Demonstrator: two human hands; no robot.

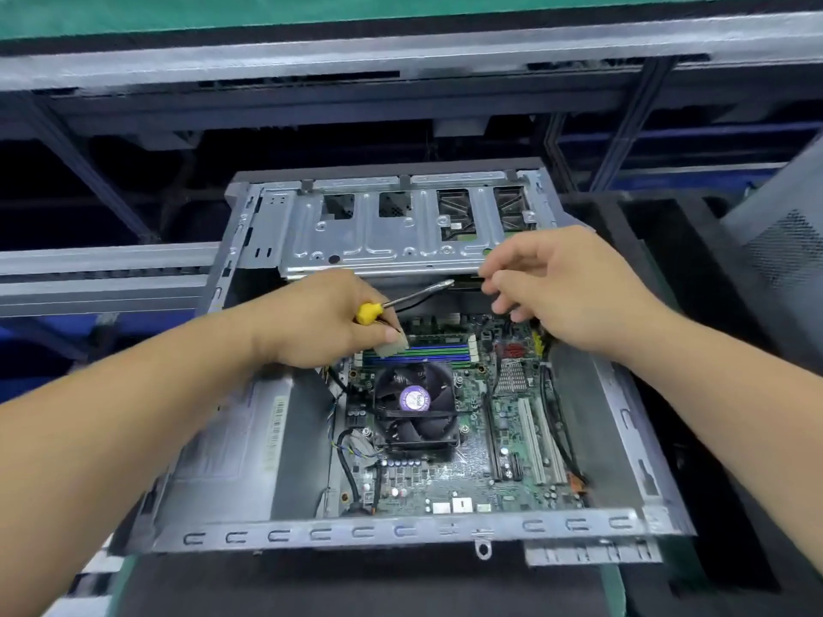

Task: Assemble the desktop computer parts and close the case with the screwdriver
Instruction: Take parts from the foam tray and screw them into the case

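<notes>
An open desktop case (401, 534) lies flat with its motherboard (445, 478) showing. My left hand (320, 318) grips a yellow-handled screwdriver (403, 302) and also pinches a white power connector (394, 347) just above the blue and green memory slots (423, 354). The screwdriver's shaft points up and right toward my right hand (561, 287). That hand hovers over the board's upper right with its fingers curled near the shaft's tip; whether it pinches anything is hidden. A CPU fan (416, 405) with a purple label sits mid-board.
A silver drive cage (392, 229) spans the case's far end. The power supply (240, 443) fills the case's left side. A grey side panel (784, 247) leans at the right. Metal rails (102, 269) run behind the case. Black cables (559, 420) cross the board's right edge.
</notes>
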